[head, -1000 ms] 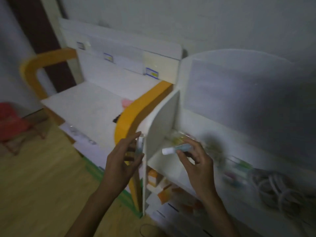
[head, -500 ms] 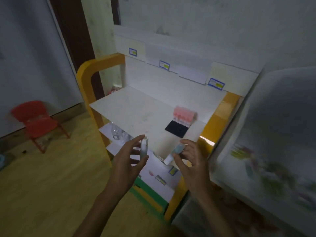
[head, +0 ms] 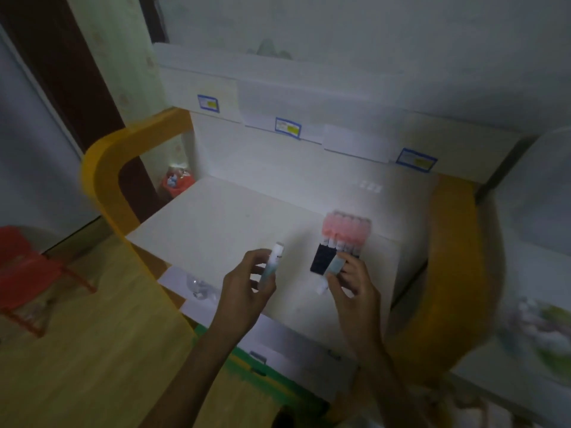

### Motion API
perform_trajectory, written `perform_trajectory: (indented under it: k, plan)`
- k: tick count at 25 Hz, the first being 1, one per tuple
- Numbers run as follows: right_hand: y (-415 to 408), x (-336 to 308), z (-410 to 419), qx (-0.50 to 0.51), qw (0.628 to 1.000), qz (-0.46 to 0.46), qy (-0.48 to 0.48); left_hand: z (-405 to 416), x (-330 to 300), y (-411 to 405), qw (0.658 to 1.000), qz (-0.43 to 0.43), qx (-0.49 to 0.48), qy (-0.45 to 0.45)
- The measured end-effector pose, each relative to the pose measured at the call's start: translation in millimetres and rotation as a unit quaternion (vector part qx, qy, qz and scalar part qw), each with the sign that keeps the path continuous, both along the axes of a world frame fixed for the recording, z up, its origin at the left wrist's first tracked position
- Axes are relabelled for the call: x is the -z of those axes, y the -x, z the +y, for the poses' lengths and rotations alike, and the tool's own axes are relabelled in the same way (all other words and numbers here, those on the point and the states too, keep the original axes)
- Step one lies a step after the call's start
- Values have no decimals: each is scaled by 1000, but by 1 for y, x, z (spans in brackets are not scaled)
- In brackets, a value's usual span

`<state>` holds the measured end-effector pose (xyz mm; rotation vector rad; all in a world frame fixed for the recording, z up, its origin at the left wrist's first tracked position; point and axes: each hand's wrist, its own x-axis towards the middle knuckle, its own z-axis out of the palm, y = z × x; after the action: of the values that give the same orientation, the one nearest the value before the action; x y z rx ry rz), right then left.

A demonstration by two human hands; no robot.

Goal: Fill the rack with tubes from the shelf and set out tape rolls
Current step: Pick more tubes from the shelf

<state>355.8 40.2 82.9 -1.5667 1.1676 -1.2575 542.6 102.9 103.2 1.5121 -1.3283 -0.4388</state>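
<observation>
A black tube rack point(head: 320, 261) stands on the white desk point(head: 222, 230), its far rows filled with several pink-filled tubes point(head: 346, 231). My left hand point(head: 247, 285) grips one tube point(head: 272, 264) upright, white cap up, pale teal liquid inside, left of the rack. My right hand point(head: 352, 284) pinches a second tube point(head: 332, 268) tilted with its white cap pointing down-left, right over the rack's near edge. No tape rolls are visible.
The desk has orange curved side frames point(head: 102, 180) and a white back panel with blue-edged labels point(head: 287, 127). A lower shelf point(head: 197, 287) holds clear glassware. A red chair point(head: 27, 264) stands on the wooden floor at left. A white shelf unit point(head: 537, 304) sits at right.
My view swung left from the shelf unit to the desk. Both hands, each holding a tube, moved forward over the desk; the right one now reaches the rack.
</observation>
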Motion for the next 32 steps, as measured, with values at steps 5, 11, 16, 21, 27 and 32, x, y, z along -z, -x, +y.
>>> perform_trajectory:
  k: [5, 11, 16, 21, 27, 32]
  plan:
    - [-11, 13, -45, 56, 998, -4, -23, -77, 16, -30, 993, -101, 62, 4]
    - [-8, 23, -74, 104, 993, 27, -47, -143, 28, -28, 990, -88, 109, -12]
    - [-21, 22, -88, 142, 987, 49, -63, -178, 40, -32, 979, -36, 203, 9]
    - [-25, 27, -91, 172, 982, 65, -42, -198, 50, -25, 970, -34, 239, -14]
    - [-20, 30, -94, 189, 979, 66, -27, -208, 69, -15, 957, -94, 267, 56]
    - [-14, 34, -99, 182, 981, 61, -25, -209, 76, -13, 955, -119, 258, 87]
